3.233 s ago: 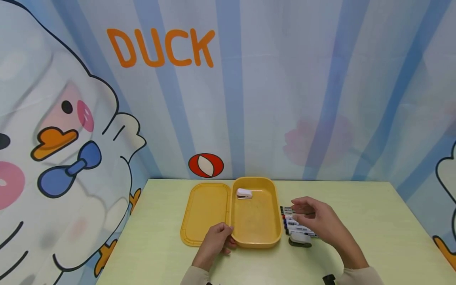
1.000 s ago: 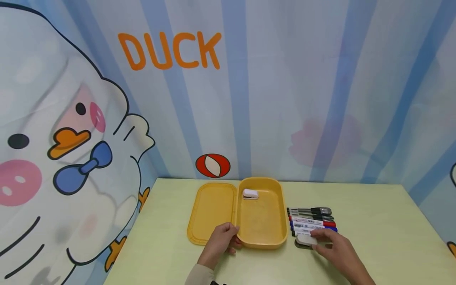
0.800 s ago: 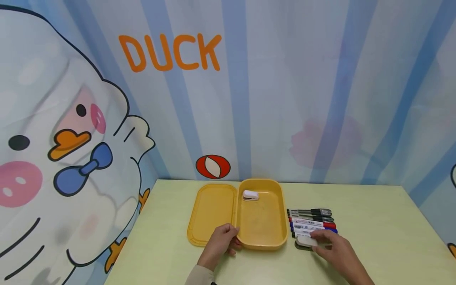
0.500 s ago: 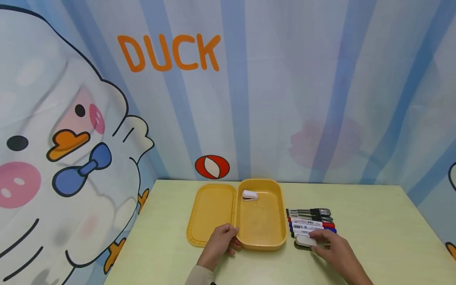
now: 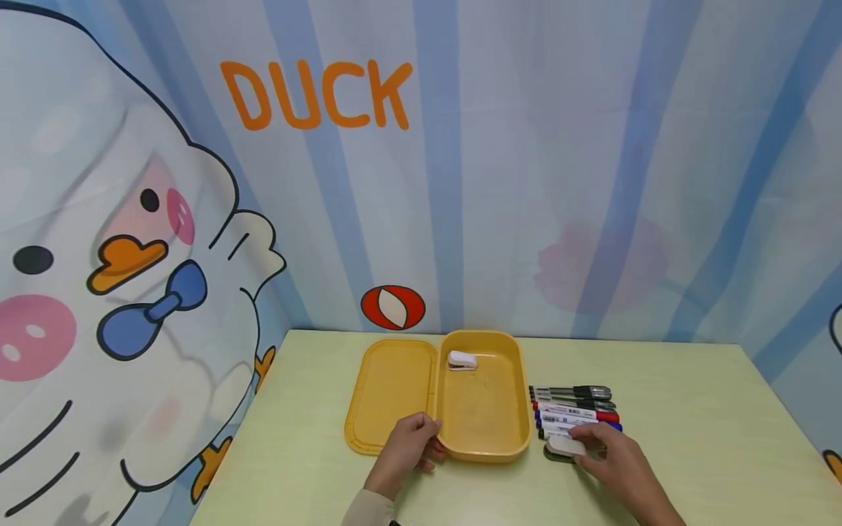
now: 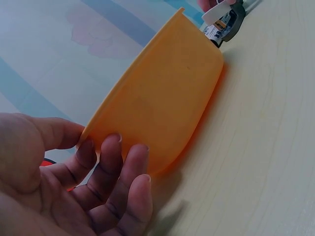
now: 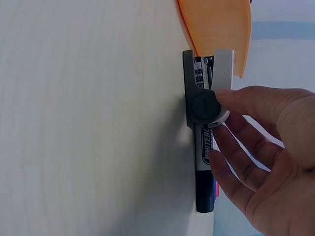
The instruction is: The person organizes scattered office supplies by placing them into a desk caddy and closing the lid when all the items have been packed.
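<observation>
My left hand (image 5: pixel 408 447) pinches the near left corner of a yellow plastic box (image 5: pixel 523 409) between thumb and index finger. The left wrist view shows the thumb at the rim and the other fingers curled against the outer wall. A small white stapler (image 5: pixel 463 360) lies inside the box, near its far left corner. Right of the box, my right hand (image 5: pixel 615 456) pinches a white and dark grey stapler (image 5: pixel 562 447). In the right wrist view the thumb is on the stapler's (image 7: pixel 224 73) white upper arm, by its round hinge; the dark base is close to the table.
The yellow lid (image 5: pixel 395 394) lies flat at the box's left side. Several markers and pens (image 5: pixel 575 411) lie in a row just beyond the grey stapler, a black-capped whiteboard marker (image 7: pixel 204 191) nearest it. A curtain with a duck print (image 5: pixel 487 183) rises behind the table's far edge.
My right hand has come down from above the markers, toward the near side, and taken hold of the grey stapler. During the last second both hands have hardly moved.
</observation>
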A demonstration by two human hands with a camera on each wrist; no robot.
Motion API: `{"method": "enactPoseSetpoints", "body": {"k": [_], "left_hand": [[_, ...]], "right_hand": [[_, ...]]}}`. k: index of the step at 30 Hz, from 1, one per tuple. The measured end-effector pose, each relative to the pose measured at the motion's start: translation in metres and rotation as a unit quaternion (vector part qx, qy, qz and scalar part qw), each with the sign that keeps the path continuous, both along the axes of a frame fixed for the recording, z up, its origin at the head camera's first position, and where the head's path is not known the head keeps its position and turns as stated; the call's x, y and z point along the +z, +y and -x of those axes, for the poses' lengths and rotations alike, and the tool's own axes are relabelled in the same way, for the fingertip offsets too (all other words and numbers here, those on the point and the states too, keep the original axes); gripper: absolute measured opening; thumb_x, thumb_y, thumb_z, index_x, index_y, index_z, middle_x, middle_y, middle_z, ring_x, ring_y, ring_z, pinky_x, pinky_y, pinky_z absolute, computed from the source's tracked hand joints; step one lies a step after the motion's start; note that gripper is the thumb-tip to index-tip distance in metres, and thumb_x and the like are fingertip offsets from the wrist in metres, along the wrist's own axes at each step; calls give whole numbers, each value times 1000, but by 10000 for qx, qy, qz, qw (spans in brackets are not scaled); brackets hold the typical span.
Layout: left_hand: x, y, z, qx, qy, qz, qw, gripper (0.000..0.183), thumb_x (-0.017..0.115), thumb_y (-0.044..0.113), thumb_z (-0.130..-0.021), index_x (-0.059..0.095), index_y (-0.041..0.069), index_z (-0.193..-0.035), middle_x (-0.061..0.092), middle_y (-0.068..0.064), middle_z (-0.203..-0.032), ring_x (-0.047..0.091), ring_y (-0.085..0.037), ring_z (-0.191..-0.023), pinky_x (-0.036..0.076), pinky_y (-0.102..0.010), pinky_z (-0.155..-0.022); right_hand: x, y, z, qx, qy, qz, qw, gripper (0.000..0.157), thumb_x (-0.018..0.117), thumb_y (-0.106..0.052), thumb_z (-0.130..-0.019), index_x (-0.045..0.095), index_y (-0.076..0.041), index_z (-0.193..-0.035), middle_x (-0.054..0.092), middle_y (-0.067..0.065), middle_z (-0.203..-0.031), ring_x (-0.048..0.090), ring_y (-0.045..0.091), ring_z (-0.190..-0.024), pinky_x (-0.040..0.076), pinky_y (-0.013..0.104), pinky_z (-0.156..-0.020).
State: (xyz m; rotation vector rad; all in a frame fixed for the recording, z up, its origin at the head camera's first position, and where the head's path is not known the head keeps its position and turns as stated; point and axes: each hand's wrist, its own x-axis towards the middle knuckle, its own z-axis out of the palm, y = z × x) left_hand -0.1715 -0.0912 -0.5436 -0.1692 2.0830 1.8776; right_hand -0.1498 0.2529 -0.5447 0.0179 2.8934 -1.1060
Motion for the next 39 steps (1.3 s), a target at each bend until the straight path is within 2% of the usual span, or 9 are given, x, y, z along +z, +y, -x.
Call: {"method": "enactPoseSetpoints", "body": {"k": [10, 16, 26, 39], "left_hand": [[0, 0, 3, 18, -53, 7, 10000, 29, 58, 28, -104, 62, 4, -88, 70, -4, -78, 71, -15, -69, 50, -22, -49], [0, 0, 2, -6, 1, 45, 10000, 31, 58, 29, -104, 62, 1, -90, 70, -4, -78, 71, -16, -70, 50, -23, -50], [-6, 1, 4, 33, -23, 119, 9999, 29, 57, 26, -104, 62, 1, -90, 69, -2, -77, 70, -13, -69, 50, -23, -50], [-6, 0, 3, 16, -59, 71, 10000, 30, 57, 28, -104, 62, 2, -90, 70, -2, -78, 70, -14, -69, 50, -23, -49]], "right_hand": [[1, -3, 3, -88, -142, -167, 9997, 35, 83, -1, -79, 74, -8, -112, 71, 7, -112, 61, 21, -95, 56, 49, -90], [1, -3, 4, -50, -202, -259, 9994, 36, 83, -1, -79, 75, -8, -113, 70, 8, -113, 62, 23, -98, 55, 51, -93], [-1, -3, 3, -50, -308, -380, 9988, 34, 84, -2, -79, 77, -10, -111, 71, 6, -112, 62, 25, -99, 53, 54, -97], [-4, -1, 3, 77, -112, -423, 9990, 34, 86, -4, -78, 76, -10, -110, 70, 6, -110, 62, 24, -98, 53, 55, -96]]}}
